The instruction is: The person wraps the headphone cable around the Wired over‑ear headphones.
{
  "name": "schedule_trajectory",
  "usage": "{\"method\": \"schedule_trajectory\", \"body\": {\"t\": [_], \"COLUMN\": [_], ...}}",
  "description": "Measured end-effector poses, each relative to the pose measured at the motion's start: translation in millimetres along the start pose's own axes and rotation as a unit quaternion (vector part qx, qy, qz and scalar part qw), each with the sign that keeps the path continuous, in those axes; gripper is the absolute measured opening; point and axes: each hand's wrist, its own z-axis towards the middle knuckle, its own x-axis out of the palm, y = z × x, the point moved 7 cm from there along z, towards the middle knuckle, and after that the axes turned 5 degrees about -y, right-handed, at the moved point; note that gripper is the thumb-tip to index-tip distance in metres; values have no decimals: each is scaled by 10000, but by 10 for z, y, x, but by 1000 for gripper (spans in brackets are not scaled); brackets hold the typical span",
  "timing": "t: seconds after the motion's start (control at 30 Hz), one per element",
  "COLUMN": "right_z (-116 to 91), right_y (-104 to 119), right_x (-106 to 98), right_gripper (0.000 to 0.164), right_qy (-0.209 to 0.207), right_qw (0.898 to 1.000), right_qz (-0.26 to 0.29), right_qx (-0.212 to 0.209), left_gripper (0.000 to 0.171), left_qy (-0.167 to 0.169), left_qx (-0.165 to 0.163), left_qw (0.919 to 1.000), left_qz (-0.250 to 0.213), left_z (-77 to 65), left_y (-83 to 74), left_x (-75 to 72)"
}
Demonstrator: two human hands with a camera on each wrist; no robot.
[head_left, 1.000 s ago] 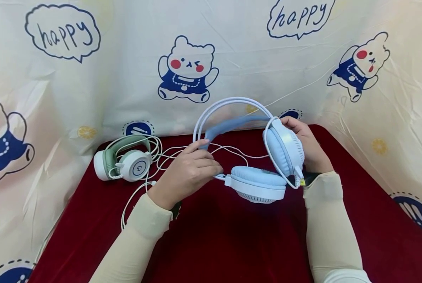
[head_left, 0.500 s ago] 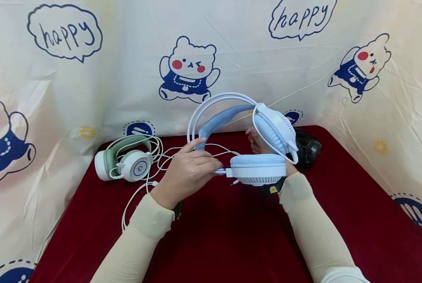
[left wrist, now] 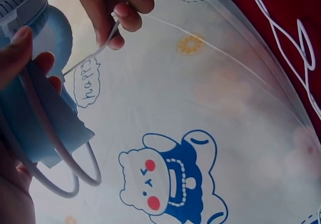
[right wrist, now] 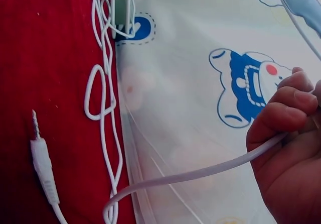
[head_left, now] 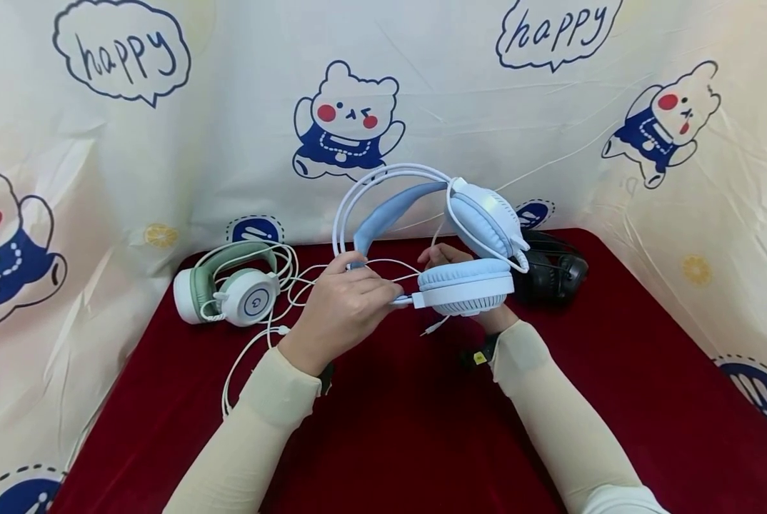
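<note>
My left hand (head_left: 348, 307) grips the headband of light blue and white headphones (head_left: 467, 289), lifted over the table with the ear cups to the right. Partly hidden behind the ear cups, my right hand (head_left: 446, 254) has its fingers curled round a white cable (right wrist: 190, 176). The left wrist view shows that cable (left wrist: 83, 63) drawn straight from the headphones to the right fingertips. Below the right hand hangs the cable's audio plug (right wrist: 42, 163), its metal tip bare.
Green and white headphones (head_left: 248, 296) lie at the back left of the red cloth (head_left: 383, 442), their white cables (head_left: 236, 371) trailing beside them. Black headphones (head_left: 553, 268) lie at the back right. A printed curtain (head_left: 242, 157) rises behind the table.
My right hand has left the right ear cup, moved left and down behind the headphones, and taken hold of the cable. The headphones have tilted and shifted slightly left, uncovering the black headphones.
</note>
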Motion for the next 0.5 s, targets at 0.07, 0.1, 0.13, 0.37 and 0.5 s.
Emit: {"method": "schedule_trajectory", "body": {"t": [0.07, 0.1, 0.13, 0.37, 0.5], "right_z": [11, 10, 5, -85, -78], "right_y": [-56, -74, -93, -199, -188], "right_x": [23, 45, 65, 143, 263], "right_gripper": [25, 25, 27, 35, 21], "right_qy": [12, 45, 76, 481, 645], "right_qw": [10000, 9999, 9998, 9988, 9973], "right_qz": [-72, -80, -29, 40, -301], "right_qx": [53, 114, 180, 57, -188], "left_gripper": [9, 9, 10, 13, 16], "left_qy": [23, 50, 83, 205, 165], "left_qx": [-20, -24, -28, -99, -147], "left_qw": [9999, 9998, 9997, 9980, 9966], "left_qz": [103, 166, 230, 593, 793], "left_z": [-2, -5, -8, -45, -61], "left_y": [13, 20, 25, 66, 92], "left_x": [7, 14, 21, 60, 60]}}
